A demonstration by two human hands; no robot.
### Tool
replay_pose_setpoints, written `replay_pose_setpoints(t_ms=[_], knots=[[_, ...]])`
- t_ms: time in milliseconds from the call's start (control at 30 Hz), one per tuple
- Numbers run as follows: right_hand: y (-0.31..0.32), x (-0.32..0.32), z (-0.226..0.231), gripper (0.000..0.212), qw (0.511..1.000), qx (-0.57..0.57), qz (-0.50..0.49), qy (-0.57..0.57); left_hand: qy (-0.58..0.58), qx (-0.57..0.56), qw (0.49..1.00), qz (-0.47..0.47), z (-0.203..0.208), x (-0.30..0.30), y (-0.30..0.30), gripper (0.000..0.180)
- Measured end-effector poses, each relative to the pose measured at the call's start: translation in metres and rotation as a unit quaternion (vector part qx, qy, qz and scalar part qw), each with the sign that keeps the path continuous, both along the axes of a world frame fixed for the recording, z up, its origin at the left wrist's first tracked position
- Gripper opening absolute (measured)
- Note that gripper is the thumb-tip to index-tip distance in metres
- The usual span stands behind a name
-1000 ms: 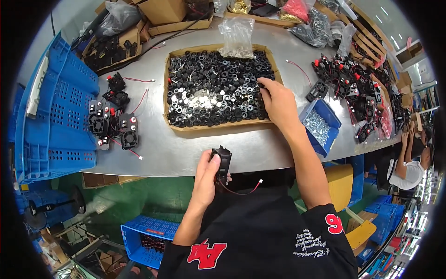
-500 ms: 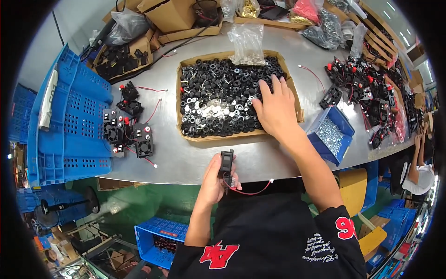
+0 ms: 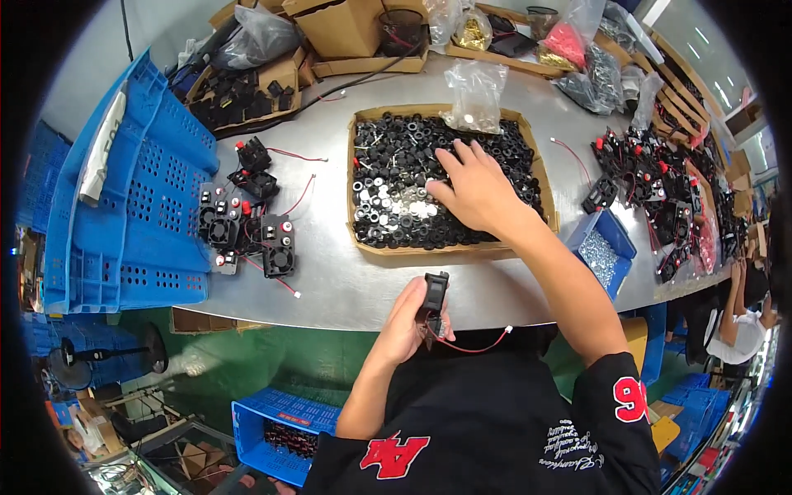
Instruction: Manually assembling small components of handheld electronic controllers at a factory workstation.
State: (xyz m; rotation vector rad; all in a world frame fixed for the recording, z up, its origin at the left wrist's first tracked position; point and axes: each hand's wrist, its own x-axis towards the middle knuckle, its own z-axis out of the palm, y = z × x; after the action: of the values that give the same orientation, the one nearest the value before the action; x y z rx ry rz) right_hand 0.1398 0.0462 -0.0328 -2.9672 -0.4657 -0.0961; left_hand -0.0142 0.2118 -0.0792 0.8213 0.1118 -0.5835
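Gripping one black module [image 3: 435,291]

Your tabletop [image 3: 342,289] is bare grey metal, with soft light glinting off it. Behind its far left corner you have a plain pale wall [image 3: 153,26], down which a dark cable [image 3: 126,29] hangs. Off its far right corner, bright white streaks of light [image 3: 701,35] show on a pale surface; you can't tell whether that is window or wall. The floor [image 3: 264,359] before its near edge is green, with a whitish glare patch. Left of that edge stands a black round-ended stand [image 3: 107,355]; to the right, you have a yellow chair [image 3: 634,337], partly hidden.
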Motion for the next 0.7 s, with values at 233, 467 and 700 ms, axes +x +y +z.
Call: replay_pose_setpoints(t_ms=[233,467,700], knots=[[0.037,0.064,-0.006,0.039,0.974,0.086,0.186,-0.101,-0.010,-0.016,1.000,-0.015,-0.002,-0.002,0.000,0.047],[0.042,0.069,-0.003,0.012,0.987,-0.014,0.121,-0.109,0.049,0.001,0.995,0.085,0.005,-0.008,-0.007,0.036],[-0.002,0.011,0.024,0.022,0.943,0.257,0.023,-0.209,0.037,0.005,0.994,0.107,0.020,-0.005,-0.007,0.031]])
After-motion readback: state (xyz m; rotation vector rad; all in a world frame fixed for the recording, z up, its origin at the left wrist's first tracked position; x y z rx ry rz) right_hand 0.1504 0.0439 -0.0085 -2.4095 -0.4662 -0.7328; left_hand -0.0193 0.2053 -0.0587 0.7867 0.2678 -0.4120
